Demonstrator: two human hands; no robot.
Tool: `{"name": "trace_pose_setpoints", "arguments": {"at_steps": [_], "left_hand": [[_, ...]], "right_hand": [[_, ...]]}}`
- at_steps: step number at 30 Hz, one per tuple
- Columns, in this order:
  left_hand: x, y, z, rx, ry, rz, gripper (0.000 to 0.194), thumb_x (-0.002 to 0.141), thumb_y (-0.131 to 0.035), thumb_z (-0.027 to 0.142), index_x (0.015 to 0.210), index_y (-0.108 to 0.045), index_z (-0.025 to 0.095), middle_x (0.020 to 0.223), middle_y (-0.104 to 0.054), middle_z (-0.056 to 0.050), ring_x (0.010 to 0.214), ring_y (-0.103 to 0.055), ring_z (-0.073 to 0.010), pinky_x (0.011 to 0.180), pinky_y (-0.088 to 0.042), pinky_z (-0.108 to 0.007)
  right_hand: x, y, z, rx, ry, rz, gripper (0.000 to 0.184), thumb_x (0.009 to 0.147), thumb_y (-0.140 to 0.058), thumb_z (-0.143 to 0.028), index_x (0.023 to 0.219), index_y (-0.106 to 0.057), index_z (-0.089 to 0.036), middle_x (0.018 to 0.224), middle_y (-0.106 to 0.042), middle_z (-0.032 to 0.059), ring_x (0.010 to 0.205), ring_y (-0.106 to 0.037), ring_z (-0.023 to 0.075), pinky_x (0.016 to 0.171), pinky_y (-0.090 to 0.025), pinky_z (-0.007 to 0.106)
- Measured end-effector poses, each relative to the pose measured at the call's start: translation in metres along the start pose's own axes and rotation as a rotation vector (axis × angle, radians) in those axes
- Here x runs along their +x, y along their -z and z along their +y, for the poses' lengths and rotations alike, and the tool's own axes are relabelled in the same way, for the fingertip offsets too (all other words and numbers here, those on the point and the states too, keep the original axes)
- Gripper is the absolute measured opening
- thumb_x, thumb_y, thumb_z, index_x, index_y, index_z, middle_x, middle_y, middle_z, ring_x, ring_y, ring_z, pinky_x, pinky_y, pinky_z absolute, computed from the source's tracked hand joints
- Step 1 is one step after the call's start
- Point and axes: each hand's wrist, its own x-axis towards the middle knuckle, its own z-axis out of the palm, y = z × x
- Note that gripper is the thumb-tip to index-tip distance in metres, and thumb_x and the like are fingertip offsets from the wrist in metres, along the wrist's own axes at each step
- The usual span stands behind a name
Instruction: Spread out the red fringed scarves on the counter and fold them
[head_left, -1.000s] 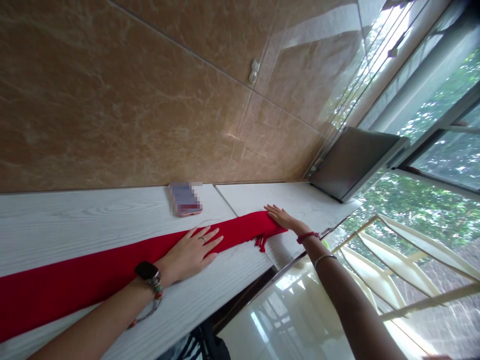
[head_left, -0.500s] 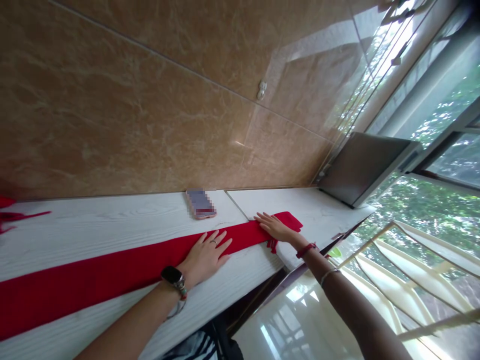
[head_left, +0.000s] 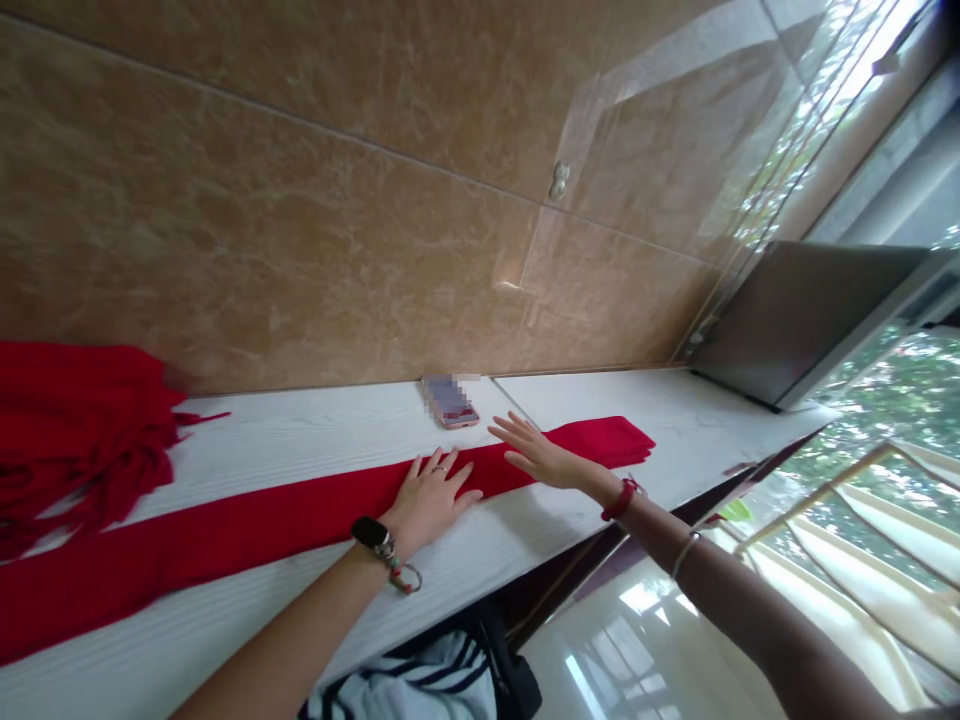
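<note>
A long red scarf [head_left: 247,530], folded into a narrow strip, runs across the white wood-grain counter [head_left: 315,420] from the left edge of the view to right of the middle. My left hand [head_left: 429,500] lies flat on it with the fingers spread, a ring on one finger and a dark watch at the wrist. Farther along the strip, my right hand [head_left: 544,455] is open over the red cloth, fingers stretched to the left; whether its palm touches the cloth I cannot tell. The folded right end of the strip sticks out beyond this hand.
At the left lies a pile of red fringed cloth [head_left: 82,430] by the tiled wall [head_left: 300,230]. A phone [head_left: 450,402] rests against the wall side. A dark panel [head_left: 802,310] stands at the counter's far right end. A pale rack [head_left: 862,540] is at the lower right.
The view has swung left, bringing the red pile into sight. My right hand has moved back along the strip, away from its right end. My left hand stays flat on the cloth.
</note>
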Motion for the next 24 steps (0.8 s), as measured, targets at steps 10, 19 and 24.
{"name": "trace_pose_setpoints", "arguments": {"at_steps": [10,19,24], "left_hand": [[-0.146,0.051,-0.077,0.174,0.139,-0.201,0.047,0.091,-0.029,0.040,0.136,-0.029,0.025,0.143,-0.026,-0.006,0.131,-0.022,-0.0234,0.103,-0.024,-0.044],[-0.174,0.076,-0.081,0.272,0.212,-0.258,0.044,0.091,-0.032,0.036,0.134,-0.034,0.024,0.142,-0.031,-0.005,0.130,-0.025,-0.0217,0.104,-0.025,-0.040],[-0.125,0.065,-0.075,0.222,0.021,-0.136,0.037,0.091,-0.035,0.026,0.126,-0.045,0.017,0.135,-0.040,-0.008,0.126,-0.032,-0.0190,0.103,-0.029,-0.034]], "right_hand": [[0.066,-0.032,-0.127,0.190,0.382,-0.009,0.058,0.088,-0.034,-0.047,0.138,-0.026,-0.017,0.142,-0.027,0.0128,0.132,-0.015,0.0254,0.104,-0.022,0.047],[0.074,-0.056,-0.121,0.266,0.478,-0.026,0.050,0.089,-0.036,-0.042,0.135,-0.032,-0.025,0.140,-0.032,0.0040,0.130,-0.023,0.0246,0.106,-0.018,0.050],[0.075,-0.040,-0.100,0.326,0.573,-0.093,0.048,0.086,-0.042,-0.033,0.132,-0.038,-0.020,0.136,-0.040,0.0029,0.125,-0.035,0.0212,0.106,-0.028,0.039]]}}
